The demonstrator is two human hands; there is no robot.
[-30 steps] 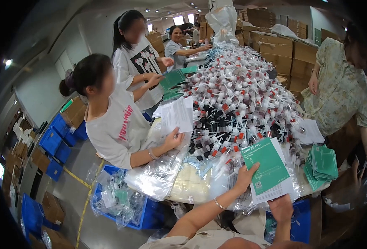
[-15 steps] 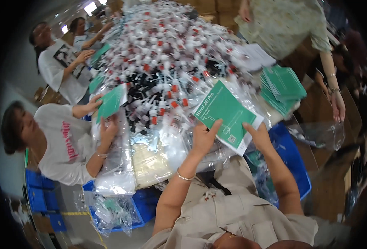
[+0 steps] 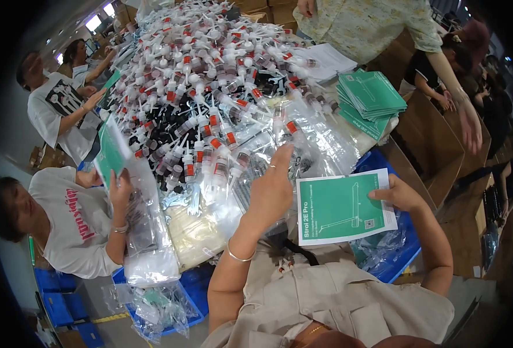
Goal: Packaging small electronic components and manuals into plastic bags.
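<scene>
My right hand grips the right edge of a green booklet with a white border, thumb on its cover. The booklet lies flat in front of my body, printed side up. My left hand is off the booklet, its stretched fingers reaching over clear plastic bags. It seems to hold nothing, though some fingers are hidden. Just beyond its fingertips lies a small clear bottle with a red label. A big heap of such bottles with white nozzle caps fills the table, with black parts and small wrenches among them.
A stack of green booklets and white sheets lie at the right. Blue bins with bagged items stand below the table edge. Co-workers stand along the left, one holding a green booklet; another person stands across at the right.
My left hand has let go of the booklet and reached toward the plastic bags. My right hand has lowered and turned the booklet sideways. The view has shifted rightward.
</scene>
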